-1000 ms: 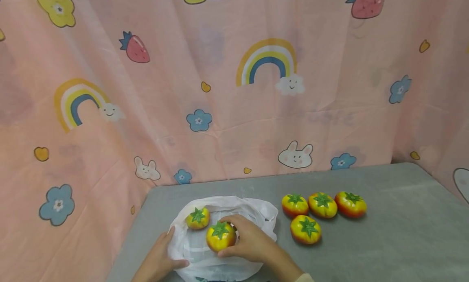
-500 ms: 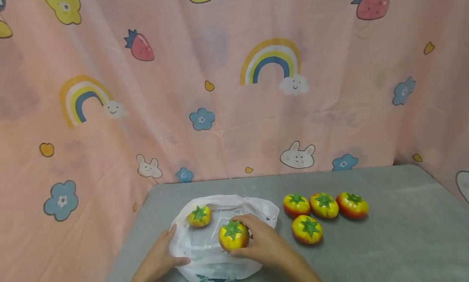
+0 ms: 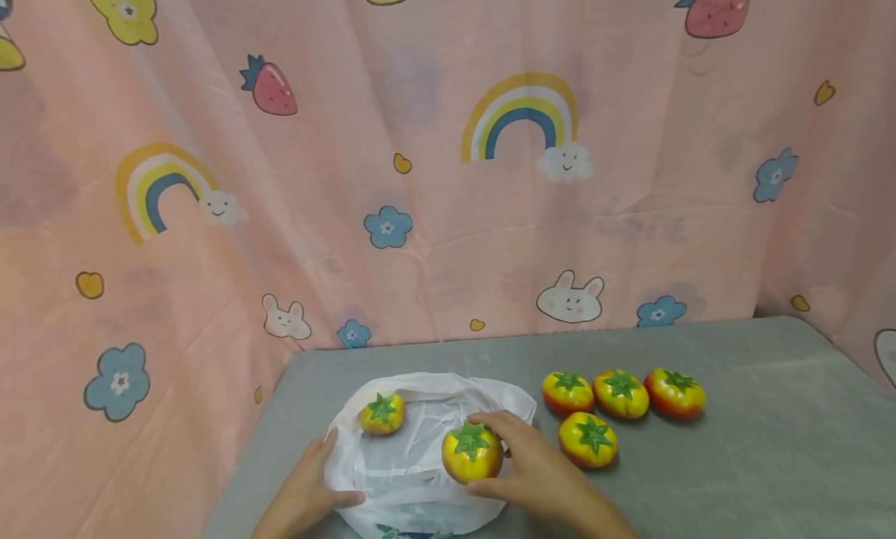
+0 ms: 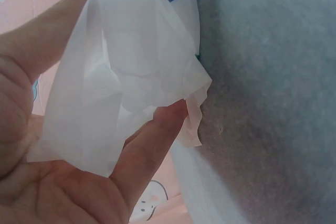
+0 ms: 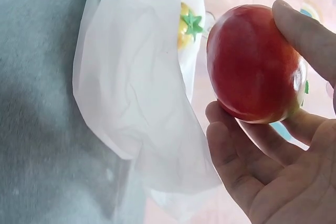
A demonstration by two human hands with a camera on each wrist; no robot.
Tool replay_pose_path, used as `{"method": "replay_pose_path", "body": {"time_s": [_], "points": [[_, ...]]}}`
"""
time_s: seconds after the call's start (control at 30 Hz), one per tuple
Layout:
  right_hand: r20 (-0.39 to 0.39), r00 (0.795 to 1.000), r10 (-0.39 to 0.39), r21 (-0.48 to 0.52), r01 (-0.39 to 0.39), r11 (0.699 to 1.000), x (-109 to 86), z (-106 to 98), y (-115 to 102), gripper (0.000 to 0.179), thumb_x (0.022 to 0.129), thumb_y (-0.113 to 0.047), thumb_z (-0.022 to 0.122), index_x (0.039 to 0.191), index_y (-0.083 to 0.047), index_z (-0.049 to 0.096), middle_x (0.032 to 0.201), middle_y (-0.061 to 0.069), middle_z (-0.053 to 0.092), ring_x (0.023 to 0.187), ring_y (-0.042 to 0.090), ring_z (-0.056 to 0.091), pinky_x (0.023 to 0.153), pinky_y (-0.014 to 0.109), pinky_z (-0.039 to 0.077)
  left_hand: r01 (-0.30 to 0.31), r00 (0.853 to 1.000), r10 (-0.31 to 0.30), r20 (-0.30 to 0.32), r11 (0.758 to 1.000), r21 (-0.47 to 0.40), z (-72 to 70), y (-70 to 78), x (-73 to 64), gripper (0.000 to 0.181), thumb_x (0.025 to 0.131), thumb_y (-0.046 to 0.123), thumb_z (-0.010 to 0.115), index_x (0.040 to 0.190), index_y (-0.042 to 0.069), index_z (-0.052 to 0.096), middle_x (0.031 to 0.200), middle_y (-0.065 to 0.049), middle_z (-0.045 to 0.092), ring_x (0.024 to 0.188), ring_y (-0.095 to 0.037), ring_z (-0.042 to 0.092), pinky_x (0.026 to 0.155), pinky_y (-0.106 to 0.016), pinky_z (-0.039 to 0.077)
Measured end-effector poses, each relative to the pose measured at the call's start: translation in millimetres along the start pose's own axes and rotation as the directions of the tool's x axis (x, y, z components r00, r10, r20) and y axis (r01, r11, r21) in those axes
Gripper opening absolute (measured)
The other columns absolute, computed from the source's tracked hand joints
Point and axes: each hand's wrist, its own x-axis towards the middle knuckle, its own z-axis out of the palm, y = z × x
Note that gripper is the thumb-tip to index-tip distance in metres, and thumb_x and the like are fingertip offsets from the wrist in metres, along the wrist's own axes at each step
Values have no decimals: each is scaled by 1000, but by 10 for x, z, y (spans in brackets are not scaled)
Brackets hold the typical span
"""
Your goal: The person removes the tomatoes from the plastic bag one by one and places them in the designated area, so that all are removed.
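My right hand (image 3: 542,473) grips a glossy yellow-and-red tomato (image 3: 472,452) with a green star-shaped top, over the right part of an open white plastic bag (image 3: 413,512). In the right wrist view the red underside of this tomato (image 5: 254,64) faces the camera, with thumb and fingers around it. My left hand (image 3: 301,484) holds the bag's left side, thumb toward the front. The left wrist view shows white film (image 4: 126,51) between thumb and fingers. Another tomato (image 3: 382,414) lies at the back left inside the bag's mouth.
To the right of the bag, several similar tomatoes (image 3: 621,393) sit on the grey table (image 3: 756,446), most in a row with one in front (image 3: 588,440). A pink printed curtain (image 3: 448,212) hangs behind the table.
My right hand has moved to the right with the tomato, from the bag's middle toward its right rim. My left hand keeps its place on the bag.
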Motion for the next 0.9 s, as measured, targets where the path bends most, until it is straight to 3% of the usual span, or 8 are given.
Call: {"method": "replay_pose_path", "body": {"time_s": [0.2,0.43,0.67,0.9], "points": [[-9,997,78,6,-78,997,-65,-52,12,76,73,-49,85,137,-23,54,140,7,56,103,18,59,89,46,60,0,1000,0,-5,1000,-3,6,-3,-6,122,60,46,92,154,-1,29,146,-30,42,118,-40,52,108,-65,40],[-42,993,109,2,-109,994,-159,-111,35,78,71,-50,85,137,-25,53,137,5,57,97,17,57,84,42,61,13,1000,-13,1,1000,-5,-1,4,-3,123,60,47,91,154,0,29,146,-29,42,118,-40,52,108,-66,40],[-86,980,181,-7,-182,983,-226,-176,65,78,67,-48,88,135,-26,56,139,4,57,106,18,59,90,50,59,6,1000,-6,1,1000,-11,3,3,-6,122,61,47,91,154,-1,30,146,-30,42,120,-41,51,109,-66,39],[-112,962,248,4,-249,968,-330,-283,121,80,65,-49,89,134,-27,56,141,0,56,110,18,57,94,49,57,-2,1000,2,1,1000,-16,4,11,-9,121,61,47,91,154,-1,30,147,-30,41,120,-41,51,109,-66,38]]}}
